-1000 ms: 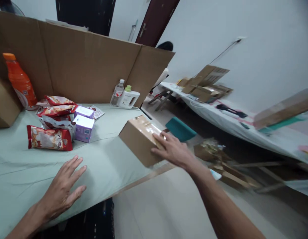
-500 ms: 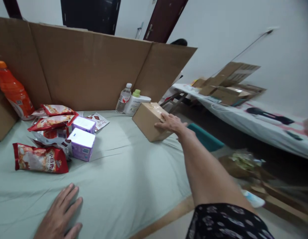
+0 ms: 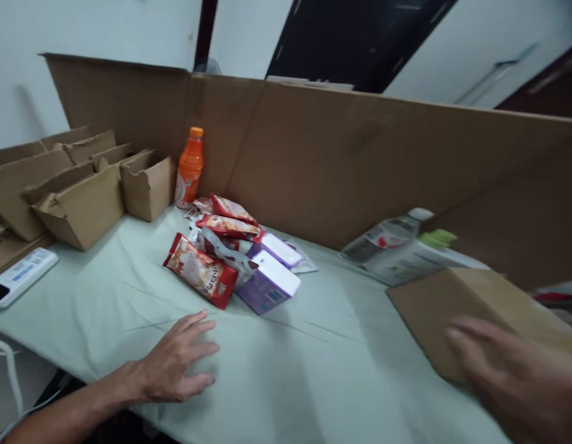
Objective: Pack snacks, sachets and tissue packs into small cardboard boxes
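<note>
My left hand [image 3: 180, 359] hovers over or rests on the green cloth, fingers spread and holding nothing. Just beyond it lie red snack bags [image 3: 201, 270] and two purple-and-white packs [image 3: 268, 282], with a grey-white pouch [image 3: 224, 251] between them. At the right, my right hand [image 3: 512, 364] is smeared by motion; its fingers look apart, in front of a closed cardboard box [image 3: 434, 308]. Whether it touches the box I cannot tell. Behind that box, a clear bottle [image 3: 383, 237] and a white bottle with a green cap [image 3: 413, 259] stand side by side.
A tall cardboard screen [image 3: 332, 166] lines the table's back. Several open cardboard boxes [image 3: 89, 209] stand at the left, next to an orange bottle [image 3: 190, 168]. A white device with a dark end [image 3: 24, 276] lies near the left edge, above a white cable [image 3: 11, 370].
The view has swung left, bringing the open boxes and white device into sight. My right hand, earlier resting on top of the closed box, is now in front of its near side.
</note>
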`<state>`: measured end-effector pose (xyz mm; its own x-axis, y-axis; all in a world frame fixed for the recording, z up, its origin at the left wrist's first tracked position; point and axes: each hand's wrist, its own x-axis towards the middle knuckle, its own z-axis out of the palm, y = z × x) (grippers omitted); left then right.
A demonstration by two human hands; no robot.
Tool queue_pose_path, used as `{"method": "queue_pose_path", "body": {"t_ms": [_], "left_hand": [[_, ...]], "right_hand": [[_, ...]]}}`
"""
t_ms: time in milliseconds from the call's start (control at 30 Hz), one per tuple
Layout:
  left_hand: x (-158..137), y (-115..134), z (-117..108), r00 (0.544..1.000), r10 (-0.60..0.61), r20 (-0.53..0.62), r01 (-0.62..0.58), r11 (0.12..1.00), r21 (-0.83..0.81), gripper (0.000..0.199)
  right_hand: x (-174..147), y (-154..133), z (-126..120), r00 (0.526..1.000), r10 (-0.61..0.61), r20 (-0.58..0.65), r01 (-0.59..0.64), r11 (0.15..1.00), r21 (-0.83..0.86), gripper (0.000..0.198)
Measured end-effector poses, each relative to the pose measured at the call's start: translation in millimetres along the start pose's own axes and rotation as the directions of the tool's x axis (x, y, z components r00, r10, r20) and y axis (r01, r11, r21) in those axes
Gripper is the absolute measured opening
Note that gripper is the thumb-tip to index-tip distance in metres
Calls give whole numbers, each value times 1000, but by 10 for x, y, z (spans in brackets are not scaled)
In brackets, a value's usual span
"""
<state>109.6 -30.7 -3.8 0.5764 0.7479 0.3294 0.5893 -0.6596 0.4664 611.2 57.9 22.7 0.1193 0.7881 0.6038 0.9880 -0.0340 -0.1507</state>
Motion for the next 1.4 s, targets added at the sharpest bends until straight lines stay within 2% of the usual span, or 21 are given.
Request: {"method": "queue_pose_path", "body": {"t_ms": [33, 67, 100, 133, 167, 200, 267, 333, 367, 467, 567, 633, 700, 767, 833, 933, 1000, 1100, 1200, 1300, 1400], "left_hand": [[-34, -74, -116, 998, -9, -70, 12, 999, 41, 41], [-69, -170, -251, 989, -20, -144, 32, 996, 86, 39], [-107, -287, -404, 975, -38, -221, 68, 989, 128, 37], [-148, -419, -573, 953, -67, -296, 119, 980, 162, 36], [-192, -561, -756, 923, -104, -371, 182, 966, 184, 36], [-238, -709, -947, 882, -140, -450, 252, 947, 200, 37], [-328, -1002, -1334, 778, -197, -596, 391, 895, 215, 43], [-392, -1282, -1686, 681, -233, -695, 500, 841, 208, 54], [-407, -1417, -1836, 644, -251, -723, 543, 815, 201, 60], [-371, -1794, -2142, 591, -317, -742, 629, 756, 178, 67], [-268, -2047, -2239, 598, -381, -705, 660, 733, 163, 50], [-246, -2082, -2218, 604, -391, -694, 663, 730, 165, 47], [-332, -2001, -2159, 608, -374, -701, 658, 732, 180, 58], [-562, -1839, -2097, 610, -357, -708, 657, 727, 199, 66], [-921, -1663, -2063, 598, -363, -715, 679, 703, 211, 55], [-1555, -1517, -2121, 531, -415, -739, 765, 609, 208, 36], [-1920, -1559, -2259, 466, -461, -755, 831, 520, 196, 32], [-2260, -1838, -2590, 362, -535, -764, 911, 378, 167, 31], [-2364, -2260, -2947, 283, -627, -726, 955, 257, 150, 30], [-2344, -2655, -3184, 248, -716, -652, 969, 187, 163, 37], [-2304, -2937, -3272, 224, -769, -599, 973, 146, 177, 39]], "right_hand": [[-239, -291, 51, 1000, 7, 23, -10, 992, 122, 57], [-483, -617, 106, 995, -55, 79, 35, 972, 231, 48], [-717, -960, 161, 972, -191, 136, 133, 926, 352, 41], [-929, -1305, 208, 921, -352, 164, 247, 857, 453, 35], [-1108, -1634, 244, 875, -468, 126, 348, 788, 508, 31], [-1248, -1933, 266, 823, -561, 89, 431, 719, 546, 27], [-1415, -2401, 268, 733, -677, 66, 517, 618, 592, 23], [-1460, -2686, 239, 675, -736, 62, 550, 557, 623, 21], [-1454, -2771, 226, 660, -749, 59, 556, 539, 632, 22], [-1419, -2880, 228, 656, -752, 64, 547, 532, 646, 22], [-1426, -2911, 261, 669, -739, 75, 520, 538, 663, 22], [-1440, -2940, 262, 671, -738, 71, 519, 536, 666, 24], [-1437, -2983, 241, 667, -742, 67, 531, 537, 655, 25], [-1413, -3035, 217, 660, -749, 63, 546, 535, 645, 27], [-1380, -3086, 216, 645, -762, 52, 562, 520, 644, 29], [-1336, -3168, 276, 612, -790, 32, 587, 482, 651, 33], [-1318, -3242, 340, 596, -803, 23, 591, 458, 664, 35], [-1305, -3386, 415, 584, -811, 22, 574, 432, 695, 35], [-1310, -3510, 441, 575, -818, 8, 569, 407, 714, 35], [-1330, -3527, 445, 558, -830, -13, 588, 384, 712, 34], [-1369, -3428, 458, 539, -842, -2, 598, 380, 706, 30]]}}
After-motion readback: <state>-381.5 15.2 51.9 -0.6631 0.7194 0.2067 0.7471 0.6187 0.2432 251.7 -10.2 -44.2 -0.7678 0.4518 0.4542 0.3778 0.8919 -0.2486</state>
